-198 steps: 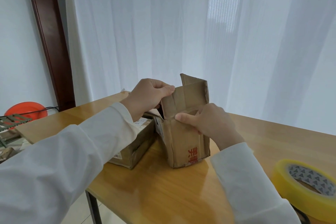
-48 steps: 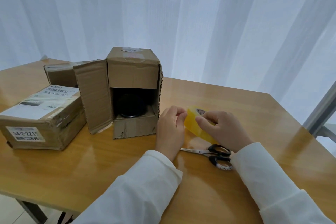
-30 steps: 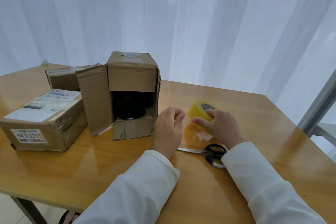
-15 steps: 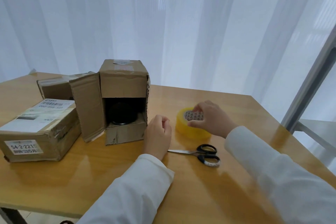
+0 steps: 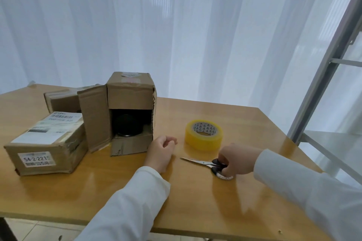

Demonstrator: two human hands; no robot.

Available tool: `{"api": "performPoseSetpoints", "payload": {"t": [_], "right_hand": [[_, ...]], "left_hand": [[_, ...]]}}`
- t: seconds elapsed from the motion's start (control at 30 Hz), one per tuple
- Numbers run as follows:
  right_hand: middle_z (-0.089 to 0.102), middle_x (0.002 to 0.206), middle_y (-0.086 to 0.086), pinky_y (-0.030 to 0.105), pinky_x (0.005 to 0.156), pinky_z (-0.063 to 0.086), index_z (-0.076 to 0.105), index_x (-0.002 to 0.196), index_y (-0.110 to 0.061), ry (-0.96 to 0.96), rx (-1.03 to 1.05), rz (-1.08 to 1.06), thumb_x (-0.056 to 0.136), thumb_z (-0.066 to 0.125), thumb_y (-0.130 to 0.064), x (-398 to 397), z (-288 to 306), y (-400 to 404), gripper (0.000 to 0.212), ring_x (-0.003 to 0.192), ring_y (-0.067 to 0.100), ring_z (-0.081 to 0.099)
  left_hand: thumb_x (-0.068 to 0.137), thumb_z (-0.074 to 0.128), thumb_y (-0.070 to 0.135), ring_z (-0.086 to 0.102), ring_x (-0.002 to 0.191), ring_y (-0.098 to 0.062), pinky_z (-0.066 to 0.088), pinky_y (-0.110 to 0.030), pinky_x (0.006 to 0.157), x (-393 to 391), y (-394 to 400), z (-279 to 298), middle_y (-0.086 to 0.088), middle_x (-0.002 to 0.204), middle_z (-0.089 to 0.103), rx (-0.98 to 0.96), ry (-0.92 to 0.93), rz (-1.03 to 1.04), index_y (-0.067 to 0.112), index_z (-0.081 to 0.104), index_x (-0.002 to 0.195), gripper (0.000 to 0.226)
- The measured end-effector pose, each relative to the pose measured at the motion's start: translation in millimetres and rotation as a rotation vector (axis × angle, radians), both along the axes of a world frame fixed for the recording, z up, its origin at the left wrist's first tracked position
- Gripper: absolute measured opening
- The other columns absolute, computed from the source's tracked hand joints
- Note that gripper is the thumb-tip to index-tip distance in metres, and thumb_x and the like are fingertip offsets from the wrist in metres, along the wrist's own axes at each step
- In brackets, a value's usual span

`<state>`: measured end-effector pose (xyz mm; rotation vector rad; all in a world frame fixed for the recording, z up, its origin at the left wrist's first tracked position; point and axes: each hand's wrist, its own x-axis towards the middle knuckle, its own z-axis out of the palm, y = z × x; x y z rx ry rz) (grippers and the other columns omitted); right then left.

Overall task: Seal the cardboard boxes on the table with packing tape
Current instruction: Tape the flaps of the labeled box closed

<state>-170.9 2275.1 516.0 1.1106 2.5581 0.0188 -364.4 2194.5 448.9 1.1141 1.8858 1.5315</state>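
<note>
Right hand (image 5: 238, 160) is gripping scissors (image 5: 209, 164), fingers curled over the handles. Left hand (image 5: 161, 152) is resting loosely curled, holding nothing. Tape (image 5: 203, 135) is lying flat just beyond. Open box (image 5: 125, 113) is standing left, labelled box (image 5: 45, 144) beside it.

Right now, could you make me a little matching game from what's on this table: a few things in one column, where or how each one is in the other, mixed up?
Things:
1. tape roll
2. scissors
3. tall box
4. labelled box

States:
A. stands with its side flaps open, a dark object inside
B. lies flat on the table, untouched by either hand
C. lies at the far left, flaps closed
D. handles gripped by the right hand

Pairs: 1-B, 2-D, 3-A, 4-C
</note>
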Motion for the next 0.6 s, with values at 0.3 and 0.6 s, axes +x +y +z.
{"api": "performPoseSetpoints", "payload": {"t": [0.3, 0.6], "right_hand": [[0.072, 0.092, 0.005, 0.025, 0.057, 0.05, 0.053, 0.097, -0.012, 0.504, -0.454, -0.199, 0.091, 0.053, -0.024, 24, 10, -6, 0.013, 0.066, 0.013, 0.062], [0.058, 0.081, 0.004, 0.03, 0.063, 0.057, 0.057, 0.101, -0.01, 1.516, -0.687, -0.402, 0.096, 0.052, -0.03, -29, 18, -42, 0.021, 0.07, 0.013, 0.056]], "left_hand": [[0.093, 0.058, 0.023, 0.057, 0.086, -0.009, 0.044, -0.016, 0.067, 12, -20, 3, 0.006, 0.092, 0.062, 0.004, -0.036, -0.028, 0.017, 0.062, 0.099, 0.01], [0.091, 0.055, 0.023, 0.049, 0.066, -0.005, 0.035, -0.017, 0.054, 67, -29, 94, 0.01, 0.073, 0.055, 0.029, 0.152, -0.053, 0.021, 0.058, 0.078, 0.013]]}}
